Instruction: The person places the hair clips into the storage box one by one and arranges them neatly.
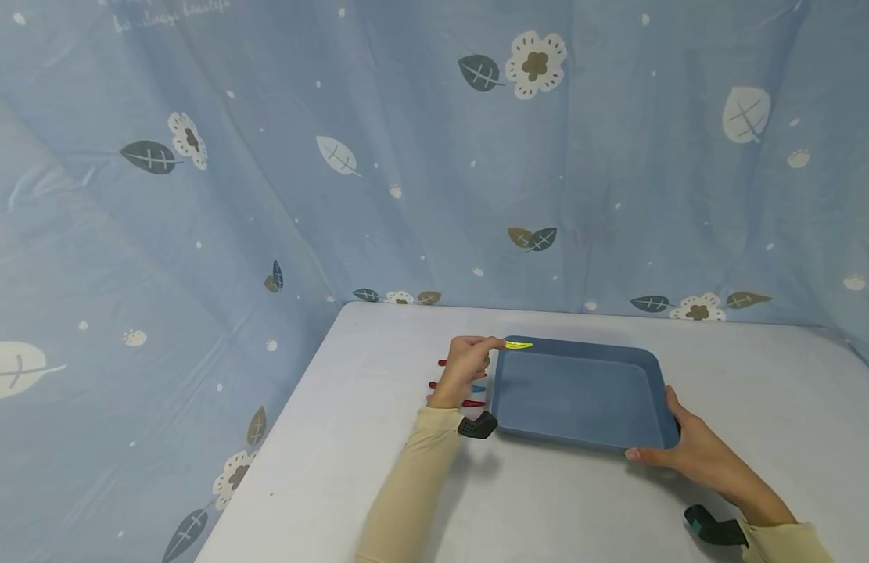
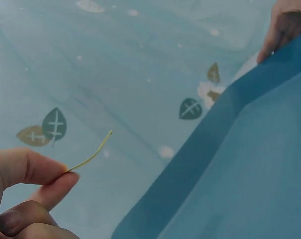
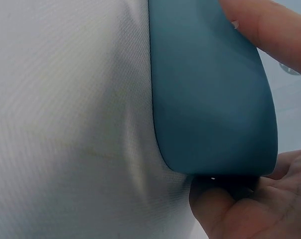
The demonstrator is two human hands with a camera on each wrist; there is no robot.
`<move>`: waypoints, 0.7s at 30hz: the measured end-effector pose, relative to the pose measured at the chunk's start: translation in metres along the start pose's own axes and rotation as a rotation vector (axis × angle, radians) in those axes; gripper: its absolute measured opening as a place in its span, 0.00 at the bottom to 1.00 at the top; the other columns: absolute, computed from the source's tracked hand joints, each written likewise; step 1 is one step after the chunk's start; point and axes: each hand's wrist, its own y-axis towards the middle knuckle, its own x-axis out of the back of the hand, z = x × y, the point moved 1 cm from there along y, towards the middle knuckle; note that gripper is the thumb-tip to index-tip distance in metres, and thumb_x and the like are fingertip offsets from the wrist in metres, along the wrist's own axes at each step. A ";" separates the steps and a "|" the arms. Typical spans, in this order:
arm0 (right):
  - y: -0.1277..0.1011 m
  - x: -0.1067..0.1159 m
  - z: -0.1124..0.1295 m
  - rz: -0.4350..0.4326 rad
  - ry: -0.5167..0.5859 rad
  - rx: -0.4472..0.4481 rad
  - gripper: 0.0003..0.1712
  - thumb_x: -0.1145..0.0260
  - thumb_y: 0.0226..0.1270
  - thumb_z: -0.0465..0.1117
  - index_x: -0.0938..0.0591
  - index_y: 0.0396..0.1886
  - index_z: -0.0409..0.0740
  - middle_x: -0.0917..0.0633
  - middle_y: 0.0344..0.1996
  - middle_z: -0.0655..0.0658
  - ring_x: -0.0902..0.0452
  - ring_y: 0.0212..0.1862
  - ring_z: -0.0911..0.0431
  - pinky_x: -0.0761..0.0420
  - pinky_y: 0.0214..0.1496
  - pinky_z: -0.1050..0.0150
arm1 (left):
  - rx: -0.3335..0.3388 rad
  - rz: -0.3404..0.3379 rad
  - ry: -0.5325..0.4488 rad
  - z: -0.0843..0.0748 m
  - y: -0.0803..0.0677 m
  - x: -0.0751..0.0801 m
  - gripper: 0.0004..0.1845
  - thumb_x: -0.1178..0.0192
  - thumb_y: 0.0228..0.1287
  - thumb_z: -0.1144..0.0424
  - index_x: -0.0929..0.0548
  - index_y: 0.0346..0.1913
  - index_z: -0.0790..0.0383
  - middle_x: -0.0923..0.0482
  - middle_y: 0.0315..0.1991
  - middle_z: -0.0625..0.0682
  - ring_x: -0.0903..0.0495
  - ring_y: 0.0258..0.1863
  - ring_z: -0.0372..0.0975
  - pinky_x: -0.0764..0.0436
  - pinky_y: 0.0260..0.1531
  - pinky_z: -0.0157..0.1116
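A blue rectangular tray (image 1: pixel 582 395) lies on the white table (image 1: pixel 378 469). My left hand (image 1: pixel 468 366) pinches a thin yellow clip (image 1: pixel 518 345) between thumb and forefinger, just over the tray's far left corner. The left wrist view shows that yellow clip (image 2: pixel 90 155) edge-on beside the tray's rim (image 2: pixel 205 144). My right hand (image 1: pixel 676 446) grips the tray's near right corner, thumb on the rim. In the right wrist view the tray's corner (image 3: pixel 210 99) fills the frame with fingers (image 3: pixel 270 30) curled round it.
Several small red and blue clips (image 1: pixel 469 387) lie on the table left of the tray, partly hidden behind my left hand. Blue leaf-patterned cloth (image 1: pixel 434 156) walls the table at the back and left. The table's left edge (image 1: pixel 265 477) runs close to my left sleeve.
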 end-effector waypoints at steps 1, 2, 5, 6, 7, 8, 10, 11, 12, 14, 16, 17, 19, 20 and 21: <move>0.000 0.000 0.000 -0.008 -0.010 -0.003 0.63 0.38 0.45 0.56 0.77 0.58 0.43 0.64 0.59 0.27 0.60 0.56 0.29 0.43 0.43 0.37 | -0.003 0.006 -0.017 0.000 0.000 -0.002 0.12 0.38 0.43 0.57 0.18 0.28 0.62 0.52 0.07 0.46 0.55 0.05 0.36 0.51 0.04 0.30; 0.000 -0.001 0.001 -0.015 -0.018 -0.005 0.63 0.38 0.45 0.57 0.77 0.58 0.43 0.64 0.59 0.26 0.60 0.56 0.29 0.43 0.43 0.37 | -0.005 0.014 -0.033 0.001 0.000 -0.004 0.12 0.38 0.43 0.58 0.18 0.28 0.63 0.52 0.07 0.46 0.56 0.05 0.36 0.52 0.04 0.30; 0.000 -0.002 0.001 -0.039 -0.043 -0.004 0.65 0.37 0.43 0.58 0.77 0.58 0.42 0.62 0.58 0.25 0.59 0.55 0.29 0.43 0.43 0.37 | -0.002 0.037 -0.078 0.001 0.001 -0.011 0.11 0.38 0.43 0.59 0.18 0.29 0.64 0.52 0.07 0.45 0.56 0.06 0.36 0.53 0.04 0.30; 0.000 -0.002 0.000 -0.045 -0.045 -0.001 0.65 0.36 0.42 0.58 0.76 0.58 0.42 0.62 0.58 0.25 0.58 0.55 0.29 0.43 0.44 0.37 | 0.004 0.046 -0.092 0.001 0.001 -0.014 0.11 0.38 0.43 0.60 0.18 0.29 0.64 0.52 0.07 0.45 0.56 0.06 0.36 0.53 0.05 0.30; 0.000 -0.002 0.000 -0.048 -0.044 -0.001 0.65 0.36 0.43 0.58 0.76 0.58 0.42 0.62 0.58 0.25 0.58 0.55 0.29 0.43 0.44 0.37 | 0.011 0.050 -0.096 0.001 0.001 -0.016 0.10 0.38 0.43 0.59 0.17 0.28 0.63 0.52 0.07 0.45 0.56 0.06 0.35 0.53 0.05 0.30; 0.000 -0.002 0.000 -0.052 -0.046 0.002 0.65 0.36 0.42 0.57 0.76 0.58 0.42 0.62 0.58 0.25 0.58 0.55 0.29 0.43 0.44 0.37 | 0.019 0.054 -0.102 0.001 0.002 -0.018 0.11 0.38 0.42 0.59 0.17 0.28 0.62 0.52 0.07 0.44 0.56 0.06 0.35 0.52 0.05 0.30; 0.000 -0.003 -0.001 -0.060 -0.047 0.010 0.65 0.36 0.42 0.57 0.76 0.58 0.41 0.61 0.58 0.25 0.58 0.56 0.29 0.43 0.44 0.37 | 0.035 0.058 -0.100 0.001 0.003 -0.023 0.11 0.37 0.41 0.58 0.17 0.28 0.60 0.52 0.06 0.44 0.56 0.05 0.35 0.51 0.05 0.31; 0.000 -0.003 -0.001 -0.063 -0.045 0.012 0.65 0.36 0.42 0.57 0.76 0.59 0.41 0.61 0.58 0.25 0.58 0.56 0.29 0.43 0.44 0.38 | 0.043 0.057 -0.097 0.001 0.003 -0.025 0.11 0.37 0.41 0.57 0.17 0.28 0.60 0.52 0.05 0.44 0.56 0.05 0.35 0.51 0.05 0.31; 0.000 -0.003 -0.001 -0.068 -0.044 0.015 0.65 0.36 0.42 0.57 0.75 0.59 0.41 0.61 0.58 0.25 0.58 0.56 0.29 0.43 0.44 0.38 | 0.047 0.062 -0.098 0.002 0.004 -0.026 0.11 0.37 0.41 0.57 0.17 0.28 0.59 0.52 0.05 0.44 0.56 0.06 0.35 0.51 0.05 0.31; 0.000 -0.002 0.000 -0.067 -0.046 0.016 0.65 0.36 0.42 0.57 0.75 0.59 0.40 0.60 0.58 0.25 0.58 0.56 0.29 0.43 0.44 0.38 | 0.050 0.071 -0.102 0.004 0.005 -0.030 0.11 0.37 0.41 0.57 0.17 0.28 0.59 0.53 0.06 0.45 0.57 0.06 0.36 0.52 0.05 0.32; 0.000 -0.001 0.000 -0.055 -0.045 0.009 0.64 0.37 0.43 0.57 0.75 0.59 0.40 0.60 0.58 0.24 0.57 0.56 0.29 0.42 0.44 0.38 | 0.052 0.082 -0.112 0.005 0.006 -0.033 0.10 0.37 0.41 0.57 0.17 0.28 0.59 0.53 0.06 0.45 0.57 0.07 0.37 0.52 0.06 0.32; 0.000 -0.001 0.000 -0.047 -0.042 0.007 0.64 0.37 0.43 0.57 0.76 0.59 0.41 0.60 0.58 0.24 0.57 0.55 0.29 0.41 0.43 0.39 | 0.056 0.088 -0.118 0.006 0.006 -0.035 0.11 0.37 0.42 0.58 0.17 0.29 0.61 0.54 0.07 0.45 0.58 0.07 0.37 0.52 0.06 0.32; 0.000 0.001 0.000 -0.026 -0.035 -0.001 0.63 0.38 0.45 0.57 0.76 0.58 0.42 0.60 0.59 0.25 0.57 0.55 0.29 0.40 0.43 0.39 | 0.064 0.097 -0.128 0.007 0.007 -0.038 0.12 0.37 0.42 0.58 0.18 0.29 0.63 0.54 0.07 0.45 0.58 0.07 0.37 0.52 0.06 0.32; 0.000 0.001 0.000 -0.016 -0.030 -0.005 0.63 0.38 0.45 0.57 0.77 0.58 0.42 0.61 0.59 0.25 0.57 0.56 0.29 0.40 0.42 0.39 | 0.069 0.102 -0.130 0.008 0.008 -0.040 0.12 0.37 0.42 0.58 0.18 0.29 0.64 0.55 0.07 0.46 0.58 0.07 0.37 0.52 0.06 0.32; 0.000 0.001 0.000 -0.011 -0.025 -0.007 0.63 0.38 0.45 0.57 0.77 0.58 0.42 0.61 0.59 0.25 0.57 0.56 0.30 0.40 0.42 0.39 | 0.073 0.111 -0.131 0.009 0.009 -0.042 0.12 0.37 0.42 0.58 0.18 0.28 0.64 0.55 0.07 0.45 0.58 0.07 0.37 0.52 0.06 0.32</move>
